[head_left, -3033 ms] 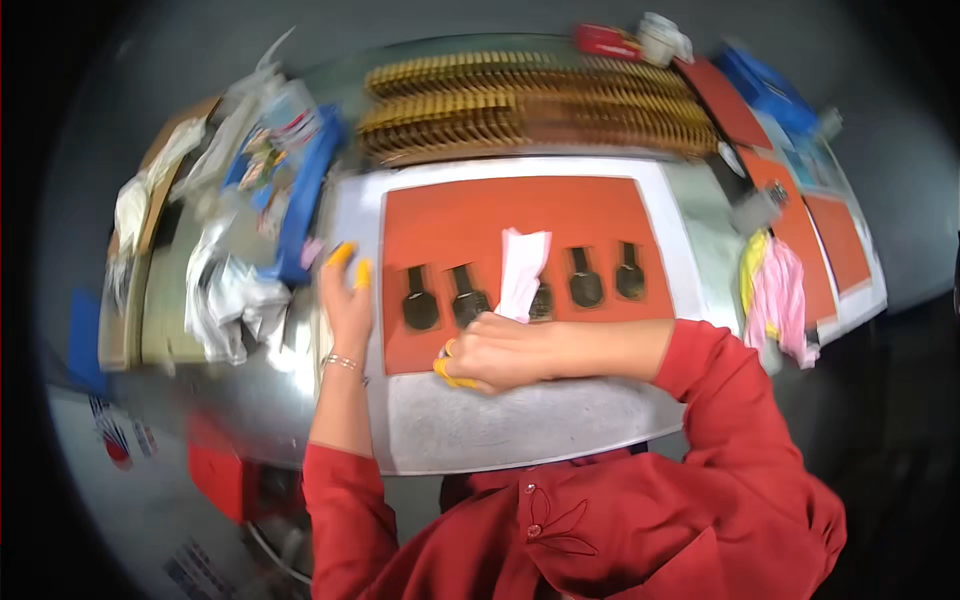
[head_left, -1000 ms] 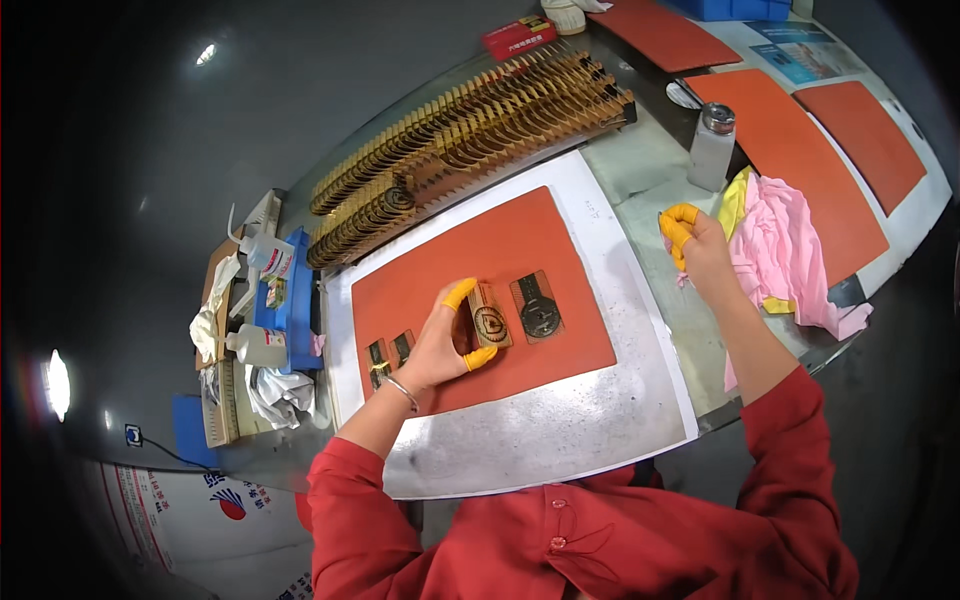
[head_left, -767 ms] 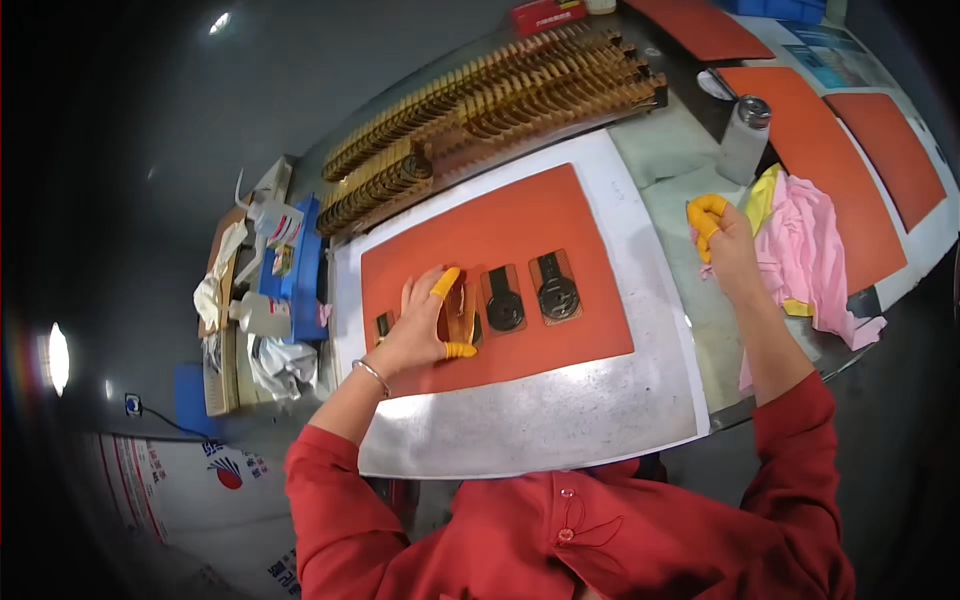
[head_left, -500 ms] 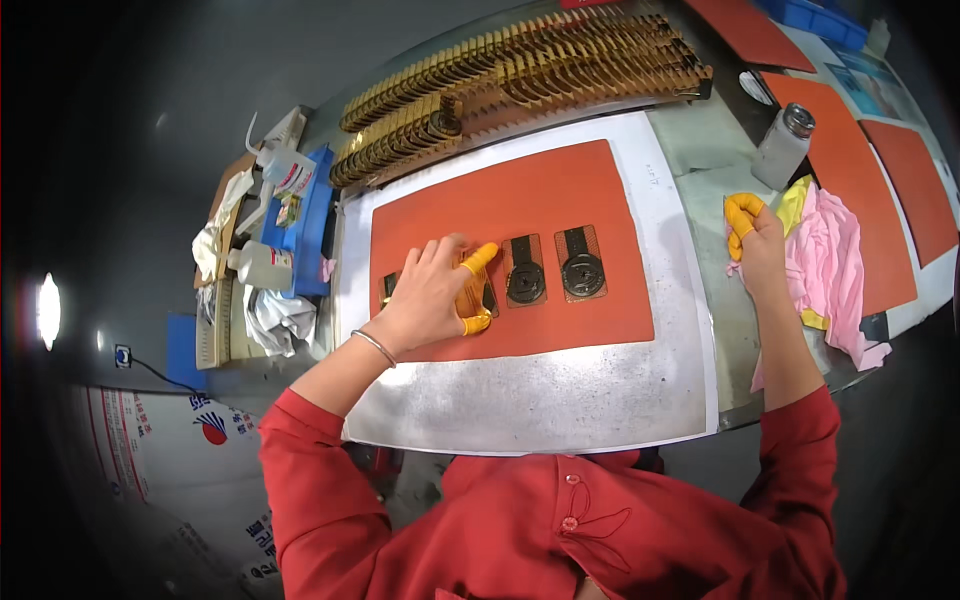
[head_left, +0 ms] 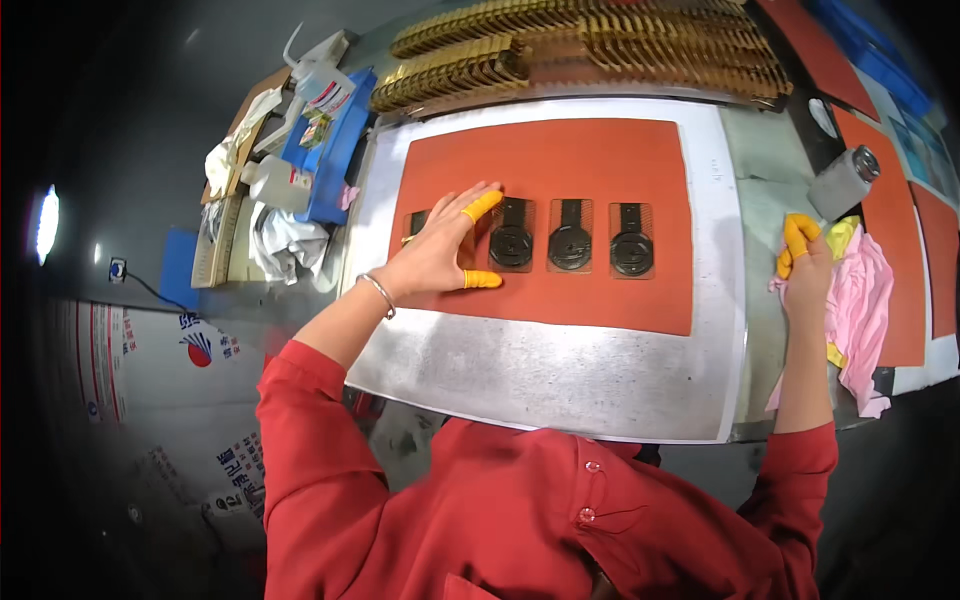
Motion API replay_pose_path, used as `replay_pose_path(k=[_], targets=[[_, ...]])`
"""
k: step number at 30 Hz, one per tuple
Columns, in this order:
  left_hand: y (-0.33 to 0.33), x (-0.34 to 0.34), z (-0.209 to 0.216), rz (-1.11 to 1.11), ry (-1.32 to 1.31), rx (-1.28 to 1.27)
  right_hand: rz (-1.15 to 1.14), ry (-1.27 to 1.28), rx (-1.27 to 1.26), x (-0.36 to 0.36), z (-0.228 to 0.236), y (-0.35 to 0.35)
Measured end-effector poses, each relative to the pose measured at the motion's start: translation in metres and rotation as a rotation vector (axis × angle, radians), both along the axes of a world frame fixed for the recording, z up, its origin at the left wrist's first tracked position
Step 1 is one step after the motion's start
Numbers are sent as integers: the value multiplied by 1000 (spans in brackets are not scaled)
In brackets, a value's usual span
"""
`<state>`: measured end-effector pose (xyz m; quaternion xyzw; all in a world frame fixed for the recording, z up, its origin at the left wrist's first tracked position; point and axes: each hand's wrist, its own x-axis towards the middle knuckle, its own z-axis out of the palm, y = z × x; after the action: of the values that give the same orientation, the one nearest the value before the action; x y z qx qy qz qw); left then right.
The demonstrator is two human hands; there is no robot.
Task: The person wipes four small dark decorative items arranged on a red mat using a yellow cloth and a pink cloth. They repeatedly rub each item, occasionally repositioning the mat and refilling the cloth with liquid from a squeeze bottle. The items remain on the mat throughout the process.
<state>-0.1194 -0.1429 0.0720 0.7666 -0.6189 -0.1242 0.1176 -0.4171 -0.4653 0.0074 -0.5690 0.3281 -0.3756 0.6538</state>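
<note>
On an orange-red mat [head_left: 590, 310] lie several thin brownish plates, each bearing a black disc with a strip above it. My left hand [head_left: 432, 258], with yellow finger cots, is spread over the row's left part. Its fingers are apart, beside a plate [head_left: 511, 238], and it partly hides the leftmost plate [head_left: 416, 224]. What lies beneath the palm is hidden. Two more plates, a middle one [head_left: 570, 237] and a right one [head_left: 631, 242], lie uncovered. My right hand [head_left: 808, 268], also with yellow cots, has curled fingers next to a pink cloth [head_left: 862, 310]; anything in them is too hidden to name.
Racks of curved brownish pieces [head_left: 590, 60] line the back. A grey bottle with a metal top [head_left: 845, 183] stands by the cloth. At left are a blue tray [head_left: 345, 150], a spout bottle [head_left: 322, 85], a white bottle [head_left: 278, 184] and white rags [head_left: 288, 243].
My left hand has drawn leftward off a plate, baring it, and its fingers now spread. My right hand stays curled by the cloth. The whole view has shifted.
</note>
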Motion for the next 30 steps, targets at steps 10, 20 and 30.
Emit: replay_pose_path(k=[10,20,30], targets=[[21,14,13,112,-54,124,-20,87,13,0,0,0],[19,7,41,-50,-187,-54,29,-24,-6,-4,-13,-8],[63,54,0,83,18,15,25,3,-14,-7,-17,-9]])
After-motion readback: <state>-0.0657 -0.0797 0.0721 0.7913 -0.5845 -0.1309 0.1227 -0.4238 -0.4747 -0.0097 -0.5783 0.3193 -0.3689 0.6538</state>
